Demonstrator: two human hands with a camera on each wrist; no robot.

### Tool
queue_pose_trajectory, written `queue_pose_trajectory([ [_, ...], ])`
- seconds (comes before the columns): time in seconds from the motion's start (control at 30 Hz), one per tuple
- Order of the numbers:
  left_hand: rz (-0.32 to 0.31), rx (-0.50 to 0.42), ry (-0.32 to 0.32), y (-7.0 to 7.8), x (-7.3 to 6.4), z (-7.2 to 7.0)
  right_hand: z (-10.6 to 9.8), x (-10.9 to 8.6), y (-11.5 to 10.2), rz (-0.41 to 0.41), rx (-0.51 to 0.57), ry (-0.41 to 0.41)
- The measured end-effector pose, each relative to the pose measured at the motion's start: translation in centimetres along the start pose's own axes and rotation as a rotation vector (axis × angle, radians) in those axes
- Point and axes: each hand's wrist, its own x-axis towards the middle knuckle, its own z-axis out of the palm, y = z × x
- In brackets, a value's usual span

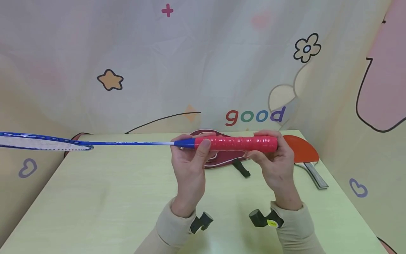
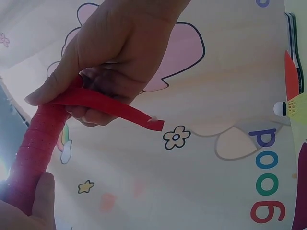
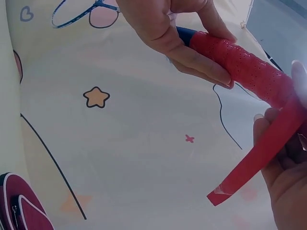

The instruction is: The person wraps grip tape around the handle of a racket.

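A blue and white badminton racket [image 1: 133,143] lies level across the head view, raised above the table, its head cut off by the left edge. Glossy red perforated grip tape [image 1: 236,144] winds round its handle. My left hand [image 1: 189,169] holds the handle near the blue cone, thumb on the tape. At the butt end, my right hand [image 1: 279,165] grips the handle between thumb and fingers. A loose red tape tail [image 3: 254,153] hangs from the right hand's end; the left wrist view shows the same tail [image 2: 122,109]. In the head view, that tail is hidden.
Behind the hands, a maroon case [image 1: 226,160] with a black strap [image 1: 241,168] lies on the pale table [image 1: 104,197]. A red table tennis bat [image 1: 301,150] is at the back right. A yellow shuttlecock [image 2: 297,106] shows in the left wrist view. Patterned curtains enclose the table.
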Motion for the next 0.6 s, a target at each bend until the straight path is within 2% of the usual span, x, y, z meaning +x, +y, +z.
queue_pose_trajectory([
  [0.27, -0.019, 0.045, 0.037, -0.03, -0.12, -0.03, 0.07, -0.03, 0.05, 0.0, -0.022, 0.034],
  [0.47, -0.013, 0.026, -0.031, -0.17, 0.0, 0.15, 0.02, 0.09, 0.15, 0.069, -0.02, 0.107],
  [0.6, 0.018, 0.028, -0.043, -0.18, 0.04, 0.16, 0.03, 0.09, 0.36, 0.074, -0.016, 0.094],
])
